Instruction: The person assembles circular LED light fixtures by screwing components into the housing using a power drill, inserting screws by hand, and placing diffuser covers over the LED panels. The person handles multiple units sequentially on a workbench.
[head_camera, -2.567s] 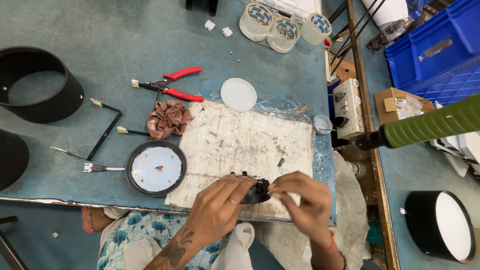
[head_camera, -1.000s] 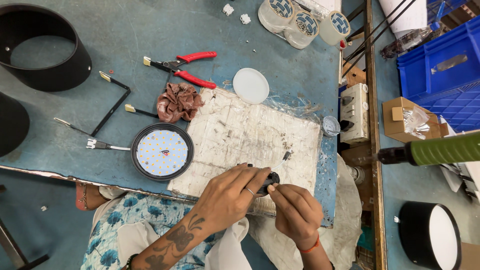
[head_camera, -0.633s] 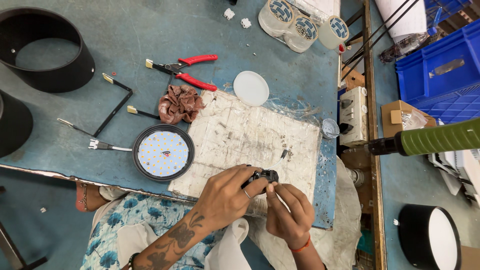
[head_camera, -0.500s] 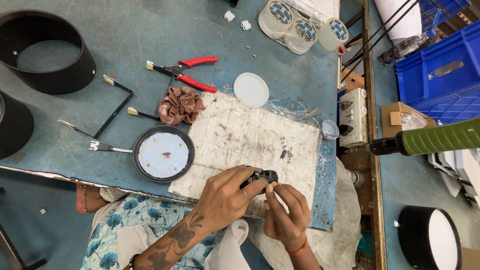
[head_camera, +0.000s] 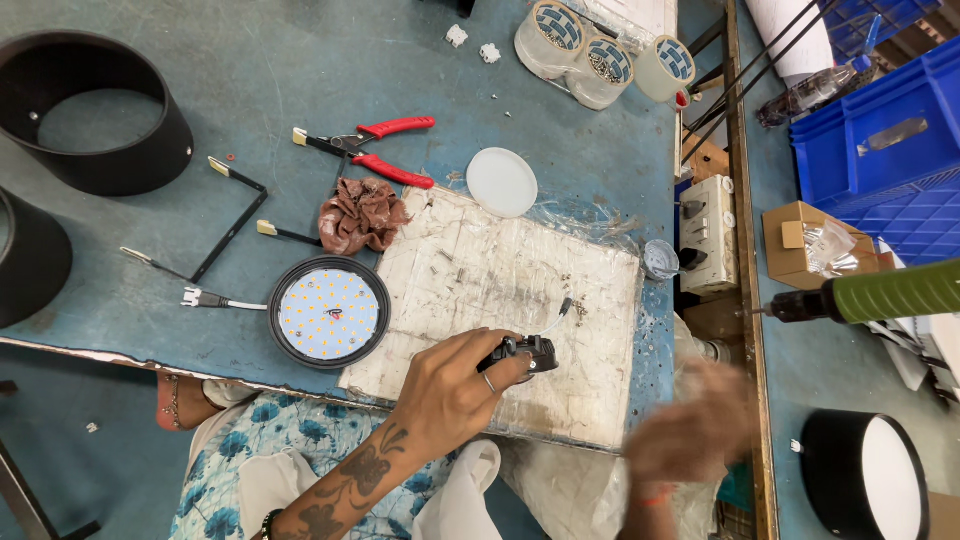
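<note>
While the left hand (head_camera: 455, 385) grips a small black part (head_camera: 522, 354) on the white board (head_camera: 520, 290) atop the tabletop (head_camera: 250, 70), the right hand (head_camera: 690, 435) is blurred off the edge, grip unclear.

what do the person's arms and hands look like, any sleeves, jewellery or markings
Both arms are bare, with no sleeves. The left hand wears a thin ring on one finger, and its forearm carries dark tattoos, one shaped like a butterfly, with a dark beaded bracelet further up near the frame's bottom edge. The right hand is motion-blurred; an orange-red band shows at its wrist.
</note>
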